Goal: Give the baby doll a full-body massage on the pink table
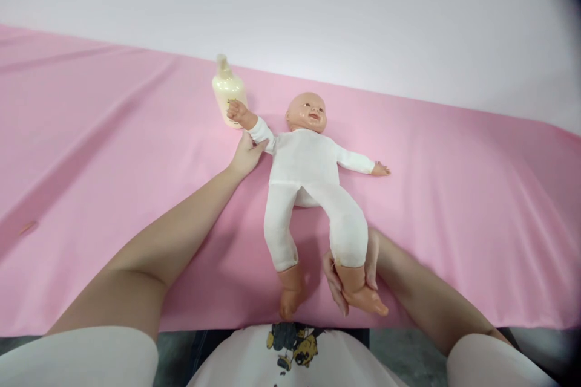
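Observation:
A baby doll (305, 160) with a white cloth body and plastic head, hands and feet lies face up, its head away from me. My left hand (247, 154) is closed around the doll's upper arm on the left, with the thumb on the white sleeve and the other fingers mostly hidden beneath. That doll arm is raised in front of a pump bottle (230, 94). Under the doll's lower leg on the right, my right hand (371, 257) wraps round from behind, fingers showing on both sides just above the foot. The palm is hidden by the leg.
The cream-coloured pump bottle stands upright near the back edge of the pink cloth (454, 205) that covers the table. A white wall or panel (290, 12) rises behind. The table's front edge runs close to my body.

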`<state>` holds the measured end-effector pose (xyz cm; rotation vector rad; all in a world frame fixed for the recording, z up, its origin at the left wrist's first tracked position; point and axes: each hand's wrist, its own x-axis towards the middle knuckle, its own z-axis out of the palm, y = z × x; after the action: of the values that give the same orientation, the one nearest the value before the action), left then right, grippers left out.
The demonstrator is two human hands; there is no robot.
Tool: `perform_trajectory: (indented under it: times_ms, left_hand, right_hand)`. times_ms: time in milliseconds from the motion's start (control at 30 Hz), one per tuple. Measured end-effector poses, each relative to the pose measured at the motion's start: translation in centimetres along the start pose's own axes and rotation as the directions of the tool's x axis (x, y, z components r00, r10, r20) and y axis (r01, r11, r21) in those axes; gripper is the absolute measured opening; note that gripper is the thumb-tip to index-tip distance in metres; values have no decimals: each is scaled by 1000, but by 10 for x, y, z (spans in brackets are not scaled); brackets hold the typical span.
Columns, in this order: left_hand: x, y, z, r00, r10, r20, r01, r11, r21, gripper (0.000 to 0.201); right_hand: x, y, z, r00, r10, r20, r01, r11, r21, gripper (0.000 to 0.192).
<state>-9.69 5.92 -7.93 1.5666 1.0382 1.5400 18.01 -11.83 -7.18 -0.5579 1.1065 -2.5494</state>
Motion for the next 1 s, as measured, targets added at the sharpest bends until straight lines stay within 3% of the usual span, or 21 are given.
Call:
perform_trajectory:
  times_ms: [167,233,300,367,400,467,500,567,1000]
  left_hand:
    - [-3,14,0,983,125,132,-138,986,97,41]
    - [-7,22,0,946,222,238,-273,938,213,42]
    - [-10,28,0,871,323,371,-444,840,312,40]
    - [-12,31,1,781,392,487,-590,718,369,36]
    - [-13,32,2,744,407,530,-639,665,386,35]
    - [-14,32,2,707,415,573,-687,598,414,34]
    - [-14,33,2,699,410,586,-696,579,425,35]
    - [-14,34,1,696,386,605,-698,561,445,37]
    - [-14,35,1,706,358,611,-686,557,468,38]
  right_hand:
    - [0,-1,0,988,-141,60,146,985,-92,59]
    - [0,-4,-1,973,-217,76,224,970,-95,58]
    - [-1,-5,1,931,-365,8,364,927,-93,56]
    - [-3,-6,5,825,-520,-222,508,854,-112,56]
    - [-3,-6,8,736,-558,-383,553,822,-135,56]
    - [-3,-9,15,526,-514,-677,565,806,-173,53]
    - [-2,-10,17,438,-462,-771,549,817,-178,49]
    - [1,-14,20,342,-387,-856,518,838,-172,43]
    - [4,-16,20,322,-347,-881,483,861,-162,46]
